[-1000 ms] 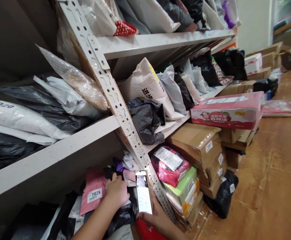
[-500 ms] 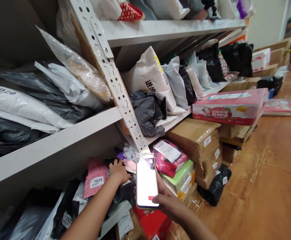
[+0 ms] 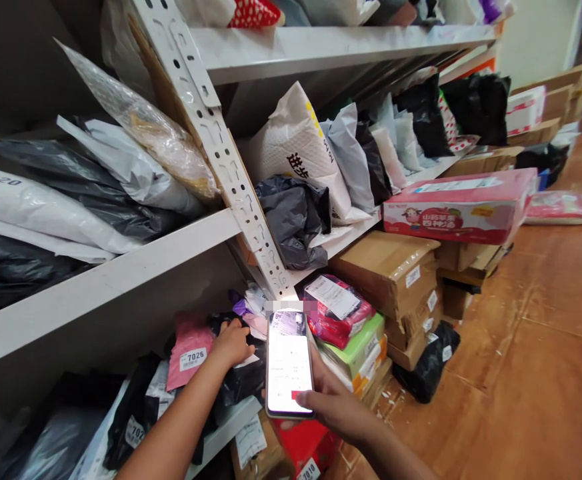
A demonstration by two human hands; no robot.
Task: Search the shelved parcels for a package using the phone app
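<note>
My right hand (image 3: 321,393) is wrapped round a lit phone (image 3: 289,367), its thumb over the lower part of the screen near a red button. On the lower shelf, my left hand (image 3: 233,343) rests at the top of a black plastic parcel (image 3: 243,383), its fingers bent against the dark plastic. What the fingertips grip, if anything, is hidden. Just left of this hand is a pink parcel (image 3: 188,343) with a label reading 7026. Behind the phone's top edge, purple and white parcels show in part.
A perforated white upright (image 3: 221,153) divides the shelves. Bagged parcels fill the middle shelf (image 3: 121,283). To the right, a pink-wrapped parcel (image 3: 338,307) lies on a green box (image 3: 363,347), beside stacked cartons (image 3: 391,260). A black parcel (image 3: 428,363) lies on the floor.
My left hand's spread fingers have bent inward over the black parcel. The phone has shifted slightly left in the view, and its screen now shows a camera picture at the top more clearly.
</note>
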